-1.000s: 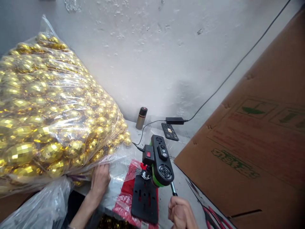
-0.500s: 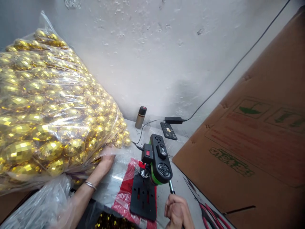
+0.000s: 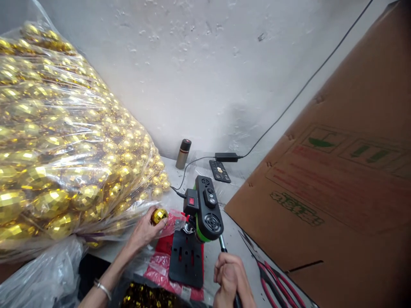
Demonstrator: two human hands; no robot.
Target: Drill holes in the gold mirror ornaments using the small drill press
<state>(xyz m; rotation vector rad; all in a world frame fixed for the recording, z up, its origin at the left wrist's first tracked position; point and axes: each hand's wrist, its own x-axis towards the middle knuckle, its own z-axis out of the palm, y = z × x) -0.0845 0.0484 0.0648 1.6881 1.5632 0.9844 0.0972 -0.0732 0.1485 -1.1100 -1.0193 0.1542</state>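
A shiny gold faceted ball [image 3: 159, 216] is pinched in the fingers of my left hand [image 3: 146, 229], just left of a small black machine [image 3: 208, 205]. The machine has a red switch, round vents, a green edge and a slotted black base plate [image 3: 186, 259]. My right hand [image 3: 229, 276] is wrapped round the black-gripped end of a metal lever [image 3: 222, 244] at the machine's lower right. A big clear plastic bag [image 3: 73, 145] full of gold balls bulges on the left, its lower edge near my left forearm.
Red-handled shears [image 3: 268, 273] lie right of my right hand, beside a large cardboard box [image 3: 321, 179]. Behind the machine are a phone [image 3: 220, 171], a black power adapter [image 3: 226, 157] and a bottle [image 3: 183, 154]. Gold pieces [image 3: 147, 295] show at the bottom. Red plastic [image 3: 157, 265] lies under the base plate.
My left hand has come out from the bag's lower edge, moved right towards the machine, and now holds a gold ball. My right hand keeps its grip on the lever. The view has shifted slightly.
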